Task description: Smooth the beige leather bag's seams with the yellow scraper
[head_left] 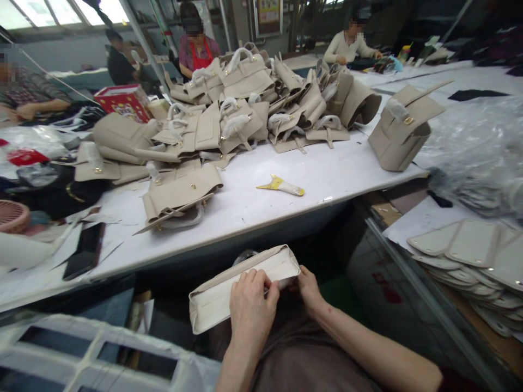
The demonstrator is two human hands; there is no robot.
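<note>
Over my lap I have a beige handbag body (212, 310), its long, narrow white panel facing up inside beige edges. My left hand (253, 299) lies across this panel, fingers curled over its far side and thumb near the right end. At the right corner, my right hand (309, 288) pinches the edge of the bag body; its fingertips are partly hidden. On the white table ahead lies a small white-and-yellow pointed tool (281, 186), its exact kind unclear. A flattened beige handbag (182, 193) rests near the table edge.
A heap of beige handbags (245, 81) with wrapped handles covers the table's back. One handbag (402, 128) stands at right beside plastic sheeting (478, 147). Stacked pale panels (474, 245) lie lower right, a phone (85, 249) at left. Several people work farther back.
</note>
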